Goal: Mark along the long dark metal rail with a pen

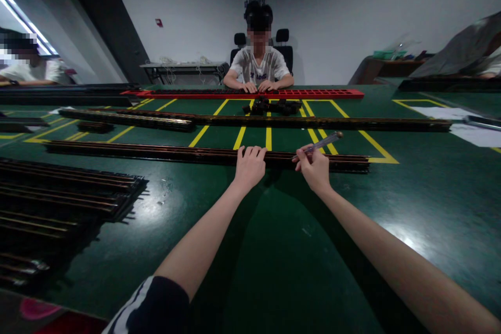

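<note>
A long dark rail (pixel 156 152) with copper-coloured strips lies across the green table in front of me. My left hand (pixel 249 166) rests on it near its middle, fingers curled over its top edge. My right hand (pixel 314 167) is beside it on the same rail, closed round a thin grey pen-like tool (pixel 324 142) that points up and to the right.
A second long dark rail (pixel 274 121) lies farther back, then a red slotted rail (pixel 313 94) under the hands of a person (pixel 259 65) seated opposite. Small black parts (pixel 272 107) are piled between. Several dark rails (pixel 58 193) are stacked at left. White paper (pixel 462 120) lies at right.
</note>
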`<control>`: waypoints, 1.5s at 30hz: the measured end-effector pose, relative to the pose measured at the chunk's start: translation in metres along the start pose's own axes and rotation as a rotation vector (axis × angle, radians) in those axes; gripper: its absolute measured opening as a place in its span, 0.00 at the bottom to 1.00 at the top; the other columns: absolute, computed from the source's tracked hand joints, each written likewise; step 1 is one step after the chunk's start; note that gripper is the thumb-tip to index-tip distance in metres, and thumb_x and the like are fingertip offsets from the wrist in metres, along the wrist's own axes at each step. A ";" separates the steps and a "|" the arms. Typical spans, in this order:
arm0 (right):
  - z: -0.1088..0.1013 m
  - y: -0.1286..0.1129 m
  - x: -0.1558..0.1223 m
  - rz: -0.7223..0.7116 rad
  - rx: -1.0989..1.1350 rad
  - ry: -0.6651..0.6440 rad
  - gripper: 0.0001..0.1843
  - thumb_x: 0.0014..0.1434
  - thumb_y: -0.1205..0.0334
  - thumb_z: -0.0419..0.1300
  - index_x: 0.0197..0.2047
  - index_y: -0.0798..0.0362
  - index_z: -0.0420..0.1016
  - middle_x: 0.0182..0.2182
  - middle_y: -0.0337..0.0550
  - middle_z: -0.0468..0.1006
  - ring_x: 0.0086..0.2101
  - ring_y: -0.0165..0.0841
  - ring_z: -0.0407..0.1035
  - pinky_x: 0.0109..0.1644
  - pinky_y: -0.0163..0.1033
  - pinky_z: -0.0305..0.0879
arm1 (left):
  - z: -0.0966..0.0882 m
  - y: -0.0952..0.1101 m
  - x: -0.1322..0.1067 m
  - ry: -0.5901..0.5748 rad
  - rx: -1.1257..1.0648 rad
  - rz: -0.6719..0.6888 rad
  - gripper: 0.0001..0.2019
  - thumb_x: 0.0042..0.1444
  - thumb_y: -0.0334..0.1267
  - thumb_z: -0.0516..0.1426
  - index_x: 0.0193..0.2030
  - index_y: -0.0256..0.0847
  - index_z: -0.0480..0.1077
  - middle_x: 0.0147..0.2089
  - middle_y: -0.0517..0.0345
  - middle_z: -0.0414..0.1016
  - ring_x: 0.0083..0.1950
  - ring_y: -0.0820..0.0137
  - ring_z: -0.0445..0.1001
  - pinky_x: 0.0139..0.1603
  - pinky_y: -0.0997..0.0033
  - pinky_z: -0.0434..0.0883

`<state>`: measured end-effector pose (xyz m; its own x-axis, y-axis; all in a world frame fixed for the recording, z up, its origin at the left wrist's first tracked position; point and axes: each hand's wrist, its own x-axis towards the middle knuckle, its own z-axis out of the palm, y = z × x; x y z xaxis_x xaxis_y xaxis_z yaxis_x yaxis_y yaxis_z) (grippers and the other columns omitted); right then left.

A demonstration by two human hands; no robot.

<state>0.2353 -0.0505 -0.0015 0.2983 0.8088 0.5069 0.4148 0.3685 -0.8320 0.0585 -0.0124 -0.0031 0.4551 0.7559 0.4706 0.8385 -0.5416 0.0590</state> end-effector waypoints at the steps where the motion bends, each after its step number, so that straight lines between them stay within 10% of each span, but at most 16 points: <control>1: 0.000 0.000 0.000 0.001 0.006 0.007 0.22 0.55 0.41 0.56 0.31 0.54 0.66 0.23 0.43 0.76 0.17 0.29 0.67 0.19 0.35 0.65 | 0.000 0.000 0.000 0.002 0.003 -0.001 0.20 0.60 0.31 0.45 0.56 0.41 0.67 0.55 0.50 0.72 0.57 0.61 0.67 0.63 0.50 0.57; 29: 0.000 -0.001 0.000 -0.004 0.018 -0.067 0.20 0.56 0.43 0.57 0.32 0.54 0.67 0.26 0.46 0.78 0.17 0.28 0.67 0.19 0.33 0.65 | 0.003 -0.005 0.002 -0.008 -0.081 0.003 0.24 0.57 0.25 0.43 0.56 0.42 0.67 0.55 0.53 0.73 0.58 0.65 0.67 0.67 0.49 0.51; 45: 0.001 -0.001 0.000 -0.010 0.015 -0.123 0.20 0.56 0.43 0.56 0.31 0.54 0.67 0.26 0.46 0.78 0.17 0.28 0.68 0.20 0.33 0.64 | 0.003 -0.004 0.002 0.019 -0.059 0.005 0.18 0.61 0.42 0.47 0.53 0.40 0.67 0.52 0.50 0.73 0.55 0.61 0.68 0.63 0.50 0.54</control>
<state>0.2345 -0.0502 -0.0008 0.1865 0.8547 0.4845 0.4042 0.3828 -0.8307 0.0572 -0.0078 -0.0047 0.4533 0.7459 0.4880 0.8167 -0.5669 0.1080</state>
